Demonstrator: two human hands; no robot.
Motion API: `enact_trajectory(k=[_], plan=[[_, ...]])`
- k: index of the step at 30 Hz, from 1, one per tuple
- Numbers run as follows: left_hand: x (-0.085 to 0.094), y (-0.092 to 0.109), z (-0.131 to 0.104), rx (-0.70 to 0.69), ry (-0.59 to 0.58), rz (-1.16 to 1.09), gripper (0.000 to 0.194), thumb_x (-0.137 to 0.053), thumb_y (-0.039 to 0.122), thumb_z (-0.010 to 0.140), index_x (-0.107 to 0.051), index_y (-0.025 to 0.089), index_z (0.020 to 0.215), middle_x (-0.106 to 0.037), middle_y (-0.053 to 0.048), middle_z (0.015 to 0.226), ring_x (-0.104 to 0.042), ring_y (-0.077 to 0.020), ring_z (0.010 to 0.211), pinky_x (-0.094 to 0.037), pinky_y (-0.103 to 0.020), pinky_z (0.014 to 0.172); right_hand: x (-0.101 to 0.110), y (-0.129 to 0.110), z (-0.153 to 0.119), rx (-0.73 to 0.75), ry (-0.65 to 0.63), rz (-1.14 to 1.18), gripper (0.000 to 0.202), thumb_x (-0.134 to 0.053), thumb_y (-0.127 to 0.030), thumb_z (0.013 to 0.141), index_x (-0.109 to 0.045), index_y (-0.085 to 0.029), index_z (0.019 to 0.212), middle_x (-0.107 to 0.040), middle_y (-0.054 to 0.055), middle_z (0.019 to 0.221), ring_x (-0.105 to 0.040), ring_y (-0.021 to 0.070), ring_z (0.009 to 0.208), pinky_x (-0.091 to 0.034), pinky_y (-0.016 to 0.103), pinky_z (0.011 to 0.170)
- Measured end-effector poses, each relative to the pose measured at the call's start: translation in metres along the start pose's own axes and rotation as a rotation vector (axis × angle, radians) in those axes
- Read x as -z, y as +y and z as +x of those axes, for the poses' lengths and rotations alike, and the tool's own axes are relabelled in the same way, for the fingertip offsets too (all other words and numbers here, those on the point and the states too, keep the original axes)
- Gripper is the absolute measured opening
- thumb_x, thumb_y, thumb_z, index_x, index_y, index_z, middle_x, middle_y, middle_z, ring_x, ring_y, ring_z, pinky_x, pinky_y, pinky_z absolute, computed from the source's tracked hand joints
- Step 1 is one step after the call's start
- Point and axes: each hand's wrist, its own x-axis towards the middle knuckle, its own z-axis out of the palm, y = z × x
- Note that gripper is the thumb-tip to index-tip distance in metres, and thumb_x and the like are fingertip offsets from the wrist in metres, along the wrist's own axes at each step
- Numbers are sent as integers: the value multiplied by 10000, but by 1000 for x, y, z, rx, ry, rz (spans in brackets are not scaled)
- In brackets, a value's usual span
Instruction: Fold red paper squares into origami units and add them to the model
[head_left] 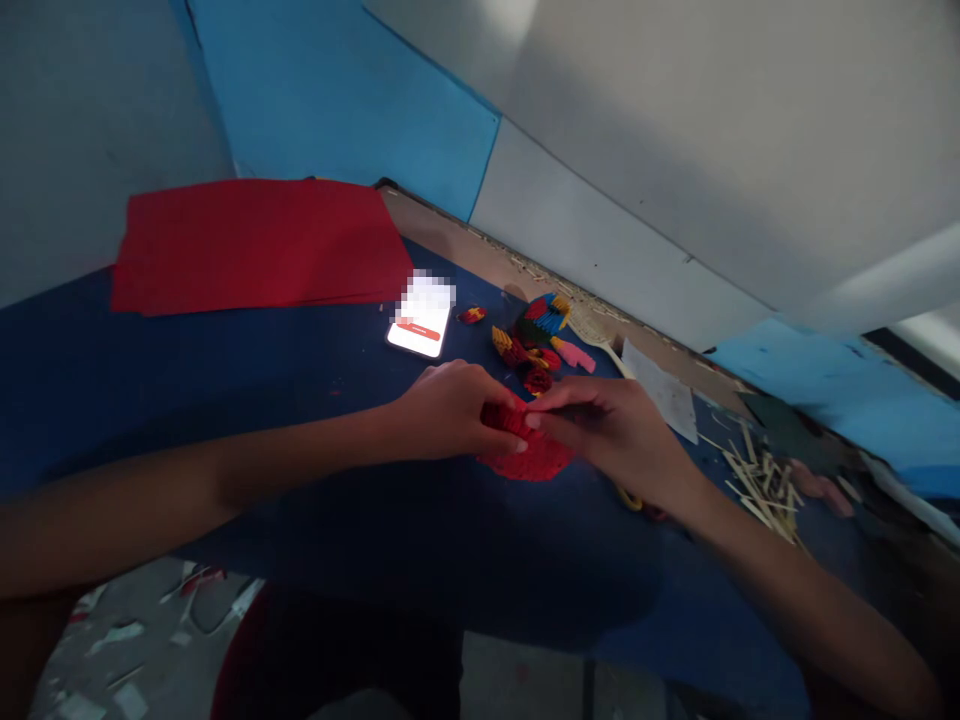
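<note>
A rounded red piece with a ridged surface, seemingly built from small folded-paper units [525, 462], is held low over the table between my two hands. My left hand [461, 410] grips its left side, with the thumb on the near face. From the right, my right hand [615, 425] pinches at the top edge, thumb and forefinger pressed together. Whether a small separate paper unit is between those fingertips is too blurred to tell. Just beyond lie several multicoloured folded-paper pieces [546, 318], in red, yellow, blue and green, and a pink one [574, 356].
The table [300, 375] has a dark blue top. A lit phone [417, 335] lies beyond my left hand, near a large red sheet [255, 245]. To the right are a white paper [660, 385] and a pile of thin sticks [761, 485]. Paper scraps [127, 635] litter the floor.
</note>
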Motion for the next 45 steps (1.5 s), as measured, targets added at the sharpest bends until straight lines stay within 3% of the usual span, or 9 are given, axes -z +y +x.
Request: enact_trajectory(k=[3,11,14,18,22,26,30,37,45], plan=[[2,2,-1,-10,-8,8,282,-617,434,701,-723,189,795,-579,8,555,-475,-92,541,-233,-206,491,0,-2,-5,125,35,-134,57,-623,-194,761,-677,-210,755,-680,2,729,-618,123,683,-461,245,652],[0,4,-2,-22,-42,112,286,-625,417,698,-718,191,847,-596,3,594,-456,-91,534,-249,-208,516,2,10,2,-43,-265,281,153,-620,-278,771,-643,-165,872,-672,19,799,-621,118,705,-481,226,620],[2,5,-1,-22,-93,120,287,-626,427,702,-719,185,826,-553,22,539,-429,-82,515,-247,-205,516,13,20,3,-22,-189,285,275,-635,-323,755,-632,-180,990,-675,36,924,-631,144,825,-496,259,710],[2,2,-1,-44,-109,123,339,-628,475,694,-716,165,798,-526,31,508,-404,-72,494,-249,-207,512,39,71,-2,-149,208,132,244,-644,-375,726,-665,-191,884,-686,31,841,-631,156,750,-493,282,689],[-1,-3,-1,-36,-105,86,367,-612,496,701,-707,152,781,-565,18,545,-437,-72,504,-244,-206,496,44,139,-17,-338,60,-75,277,-653,-370,685,-670,-178,885,-699,52,831,-640,200,754,-486,313,694],[-2,-5,-1,-38,-96,59,366,-605,493,707,-700,145,764,-559,22,542,-424,-65,497,-243,-203,488,29,169,-28,-340,-60,-131,230,-610,-366,717,-667,-179,838,-700,48,830,-639,194,750,-475,293,682],[-1,-6,0,-30,-92,36,386,-598,506,705,-686,131,725,-500,39,503,-384,-59,486,-227,-200,477,25,154,-26,-312,40,-153,209,-596,-366,734,-655,-170,774,-683,37,753,-615,164,673,-457,273,622],[0,-7,1,-27,-70,16,422,-596,528,703,-655,114,644,-451,39,478,-324,-60,484,-198,-210,466,29,70,-15,-232,224,324,280,-746,-330,625,-653,-190,849,-680,9,708,-631,144,678,-490,262,632],[0,-7,1,-16,-40,-24,415,-606,527,692,-633,120,618,-416,45,473,-330,-61,494,-198,-200,460,14,46,-1,-312,22,690,238,-787,-351,569,-679,-180,694,-612,-37,569,-506,38,449,-388,155,416]])
